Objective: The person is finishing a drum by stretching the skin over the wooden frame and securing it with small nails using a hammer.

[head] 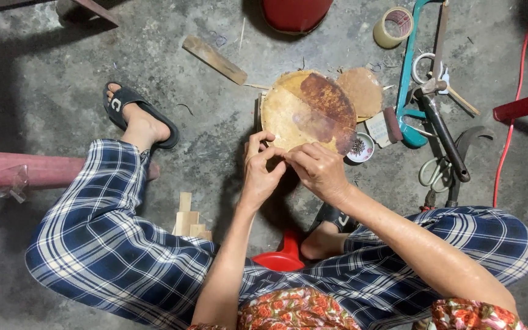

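Round wooden block on the concrete floor; just at its near edge, left hand and right hand pinch fingertips shut on something too small to identify; best worked braced against that edge.

A round disc of matt, pale wood-like material is seen, stained with a darker, slightly glossy brown patch. The floor is rough, grey concrete, dull and scuffed. Cut wood blocks look pale and raw. The trousers are soft checked cloth. The sandal appears as matt black rubber. A tape roll looks papery; the hammer head is dull metal.
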